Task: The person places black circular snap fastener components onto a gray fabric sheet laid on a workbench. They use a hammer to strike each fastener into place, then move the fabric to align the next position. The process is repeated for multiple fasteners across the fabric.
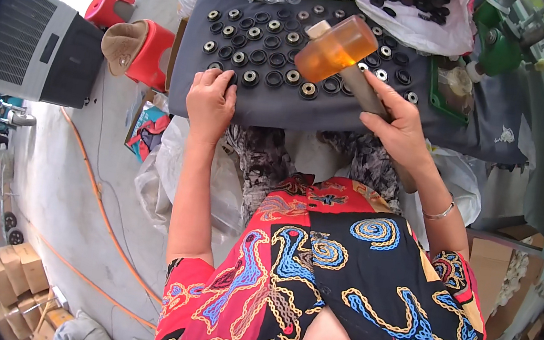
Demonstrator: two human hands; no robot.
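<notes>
Head view, as I read it: my right hand [396, 128] grips the translucent amber plastic mallet [335, 49] mid-frame above rows of black round metal rings [267, 58]; my left hand [211, 99], fingers curled, steadies the dark cloth-covered counter [280, 108] edge.

Translucent orange mallet [336, 48], black rings [274, 78] on dark grey cloth [280, 108], red stools [151, 52] — swirl-patterned red, black, blue shirt [340, 277]

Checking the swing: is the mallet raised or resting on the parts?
Raised: the mallet in the right hand hovers tilted above the round black parts.
</notes>
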